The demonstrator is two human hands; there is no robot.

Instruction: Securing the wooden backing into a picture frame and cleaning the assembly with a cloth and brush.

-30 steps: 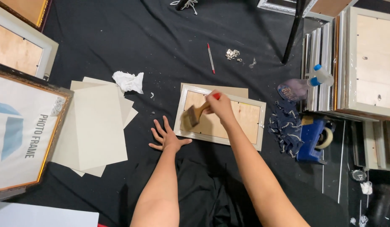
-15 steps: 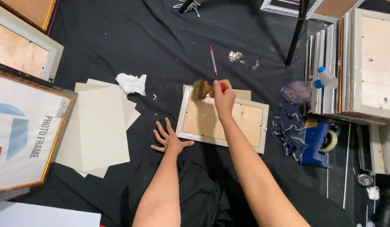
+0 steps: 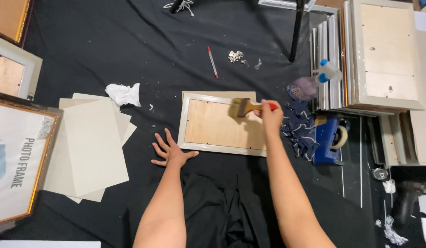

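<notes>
Picture frame, lying back-up on the black cloth, is now being swept along its upper right edge: the brush, gripped in the right hand, has been carried rightward. The left hand stays splayed flat just beside the frame's lower left corner.

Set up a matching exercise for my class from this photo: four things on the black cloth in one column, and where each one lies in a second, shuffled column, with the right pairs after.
Things
1. paintbrush
2. crumpled white tissue
3. red pen
4. blue tape dispenser

Places
A. on the cloth above the picture frame, near small metal clips
B. in the right hand, over the frame's wooden back
C. right of the frame, beside a patterned dark rag
D. at the top edge of the grey card sheets

Pairs: 1-B, 2-D, 3-A, 4-C
</notes>
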